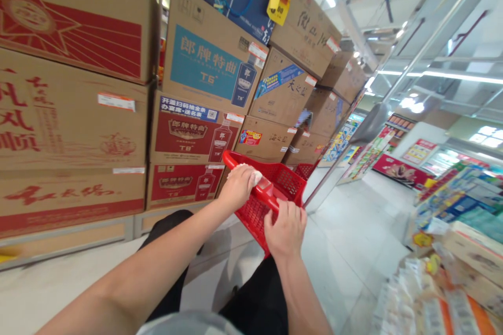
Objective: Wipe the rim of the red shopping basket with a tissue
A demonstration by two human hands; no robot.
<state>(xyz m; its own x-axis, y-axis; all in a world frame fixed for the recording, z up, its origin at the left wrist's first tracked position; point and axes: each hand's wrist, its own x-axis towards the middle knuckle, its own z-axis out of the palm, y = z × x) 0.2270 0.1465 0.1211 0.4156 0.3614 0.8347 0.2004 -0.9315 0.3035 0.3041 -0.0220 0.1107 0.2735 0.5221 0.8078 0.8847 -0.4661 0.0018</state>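
Observation:
A red plastic shopping cart (253, 220) with mesh sides stands in front of me, tilted in the view. My left hand (238, 187) is closed around the left part of its red handle (265, 194). A small white wad, like a tissue (257, 177), shows between that hand and the handle. On the handle's right end, my right hand (286, 227) has its fingers wrapped over the bar. Little of the cart's inside can be seen past the hands and handle.
Stacked cardboard cartons (196, 136) line the left side, close to the cart. A yellow price tag (279, 0) hangs above them. A pale tiled floor (338, 251) runs ahead on the right. Packaged goods (440, 293) are piled at the lower right, and a metal post (334, 167) slants past the cart.

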